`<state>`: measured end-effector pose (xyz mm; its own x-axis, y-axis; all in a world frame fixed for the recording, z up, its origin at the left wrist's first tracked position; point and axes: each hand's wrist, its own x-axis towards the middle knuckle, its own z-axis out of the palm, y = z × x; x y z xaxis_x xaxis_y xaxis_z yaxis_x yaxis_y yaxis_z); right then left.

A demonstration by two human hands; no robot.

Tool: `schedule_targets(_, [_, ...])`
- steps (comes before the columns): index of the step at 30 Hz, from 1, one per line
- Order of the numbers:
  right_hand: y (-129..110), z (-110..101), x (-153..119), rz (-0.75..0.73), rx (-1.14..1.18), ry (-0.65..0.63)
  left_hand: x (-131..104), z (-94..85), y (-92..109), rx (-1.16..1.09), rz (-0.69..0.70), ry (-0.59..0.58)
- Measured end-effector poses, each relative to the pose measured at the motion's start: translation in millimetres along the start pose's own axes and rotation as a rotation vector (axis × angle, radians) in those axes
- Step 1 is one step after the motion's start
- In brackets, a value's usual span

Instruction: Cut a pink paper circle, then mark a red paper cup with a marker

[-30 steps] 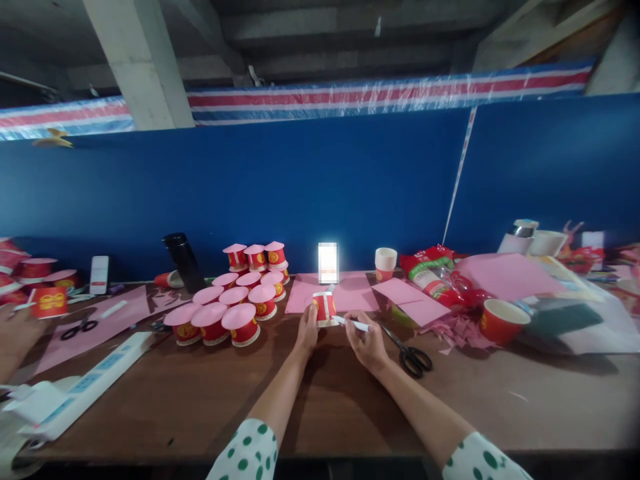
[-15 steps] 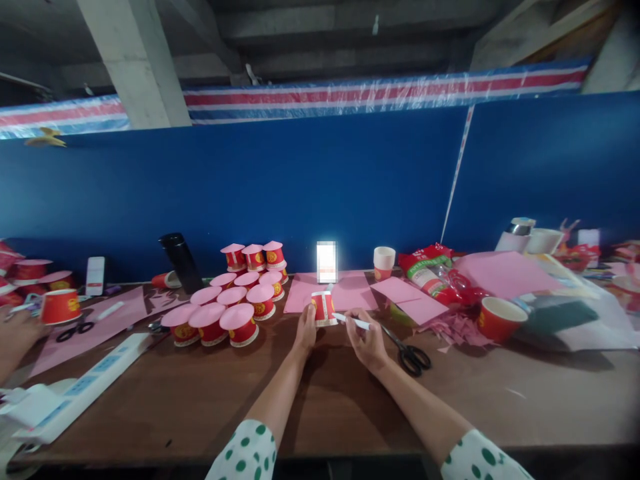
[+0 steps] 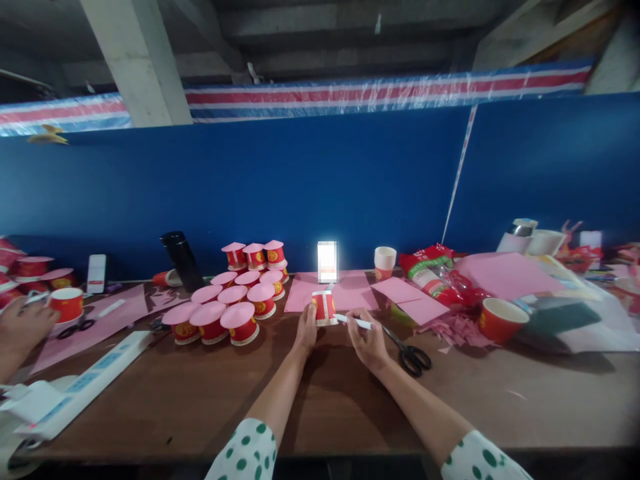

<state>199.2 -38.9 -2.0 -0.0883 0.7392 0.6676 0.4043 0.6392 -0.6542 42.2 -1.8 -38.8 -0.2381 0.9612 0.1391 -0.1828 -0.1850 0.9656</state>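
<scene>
My left hand [image 3: 306, 328] is closed around the side of a red paper cup [image 3: 325, 309], held upside down with its white rim at the bottom. Between the fingers of my right hand [image 3: 367, 339] is a white pen [image 3: 359, 323]; its tip points at the cup's lower right side, and I cannot tell whether it touches. Black-handled scissors [image 3: 415, 360] lie just right of my right hand. Several upturned red cups with pink paper cone tops [image 3: 239, 317] stand in rows to the left of my left hand.
Pink paper sheets [image 3: 357, 288] lie behind my hands, below a lit phone screen [image 3: 327, 261]. To the right are a red plastic bag [image 3: 430, 267] and an upright red cup [image 3: 500, 320]. Leftward are a black bottle [image 3: 181, 260], a power strip [image 3: 93, 380] and another person's hand [image 3: 25, 327].
At the far left, the other person's red cup has gone from tilted to upright, and that person's hand has shifted right. My own hands, cup and pen show hardly any movement.
</scene>
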Motion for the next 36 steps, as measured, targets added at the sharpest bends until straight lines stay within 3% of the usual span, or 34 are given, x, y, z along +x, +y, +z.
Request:
schedule_targets(5, [-0.6,1.8,-1.0,-0.005,0.007,-0.024,1.9,1.3,2.9,0.063,0.063,0.035])
schedule_targets(16, [-0.5,0.6,-1.4,0.014,0.009,-0.057,-0.8,0.6,0.6,0.002,-0.023,-0.007])
schedule_targets(30, [-4.5,0.4,-0.4,-0.009,0.002,-0.093,-1.5,2.0,5.8,0.048,-0.018,0.028])
schedule_targets(36, [-1.4,1.8,-2.0,-0.005,0.01,-0.05,0.0,2.6,3.5,0.035,0.019,0.032])
